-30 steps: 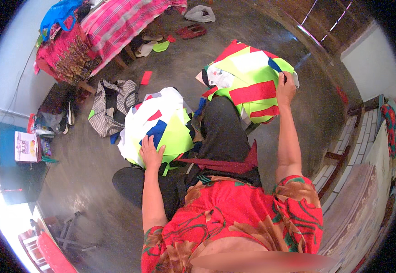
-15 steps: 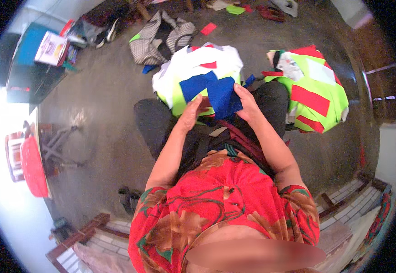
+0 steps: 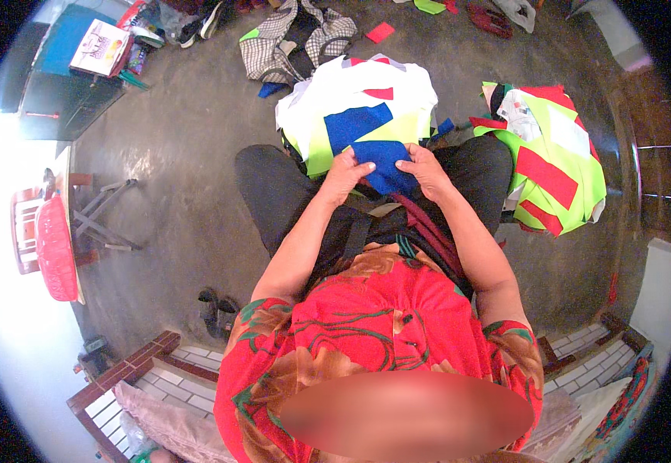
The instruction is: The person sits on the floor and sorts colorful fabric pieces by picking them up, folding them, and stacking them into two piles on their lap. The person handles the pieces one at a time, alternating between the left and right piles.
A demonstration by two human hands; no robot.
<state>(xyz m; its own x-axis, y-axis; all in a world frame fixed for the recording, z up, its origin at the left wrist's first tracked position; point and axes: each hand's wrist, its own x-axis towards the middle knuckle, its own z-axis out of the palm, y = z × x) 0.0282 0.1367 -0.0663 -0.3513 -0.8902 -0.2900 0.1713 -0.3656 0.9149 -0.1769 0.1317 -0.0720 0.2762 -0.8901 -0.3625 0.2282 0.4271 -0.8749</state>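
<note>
Between my knees I hold a blue piece of cloth in both hands. My left hand pinches its left edge, thumb on top. On the opposite edge my right hand grips it the same way. Just beyond the held piece, another blue cloth piece lies on a heap of white and yellow-green cloth, with a few red scraps on it. A second heap of yellow-green cloth with red pieces stands to my right.
A checked bag or cloth lies beyond the heap, near a red scrap on the floor. Far left stands a blue-topped cabinet. A red plastic item and a folding metal stand are at left. Dark shoes sit by the bench.
My left hand has come onto the blue cloth's left edge, and the cloth is now stretched between both hands. The view has shifted, moving the heaps rightward in the picture.
</note>
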